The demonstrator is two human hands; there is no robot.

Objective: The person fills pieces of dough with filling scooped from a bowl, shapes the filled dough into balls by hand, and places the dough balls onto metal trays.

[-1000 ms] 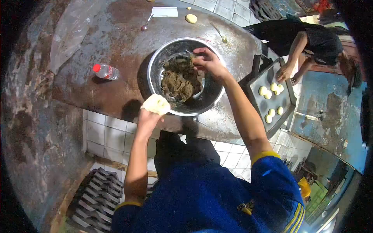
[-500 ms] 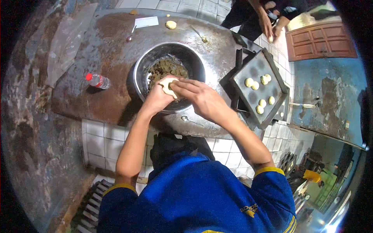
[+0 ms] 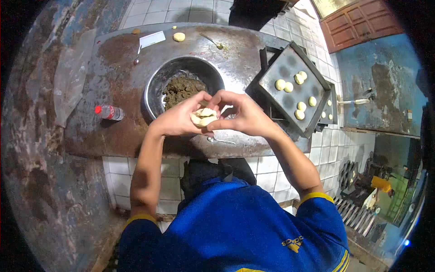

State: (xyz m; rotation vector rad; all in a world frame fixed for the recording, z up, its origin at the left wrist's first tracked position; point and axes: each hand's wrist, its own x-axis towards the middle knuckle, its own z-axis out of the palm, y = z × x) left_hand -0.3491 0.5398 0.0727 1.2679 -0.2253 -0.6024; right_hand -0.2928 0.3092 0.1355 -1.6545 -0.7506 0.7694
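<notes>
A piece of pale dough (image 3: 203,119) lies in my left hand (image 3: 176,119), its edges folded up and uneven. My left fingers curl round it from the left. From the other side my right hand (image 3: 244,117) pinches the dough's edge with thumb and fingertips. Both hands are over the near rim of a large metal bowl (image 3: 213,78). Inside the bowl is a lumpy brown filling (image 3: 181,90). Whether any filling sits within the dough, I cannot tell. A metal spoon (image 3: 222,140) rests on the table just below my hands.
To the right, a dark baking tray (image 3: 283,97) holds several pale dough balls (image 3: 288,87), stacked over other trays. A red-capped bottle (image 3: 110,112) stands at the left. Along the table's far side are a white card (image 3: 152,39), a flattened dough round (image 3: 179,37) and another spoon (image 3: 210,41).
My right fingers have gone from pressing on the flat dough to gripping its edge, which is now folded up. Both hands moved toward me. The other person's hands have left the view.
</notes>
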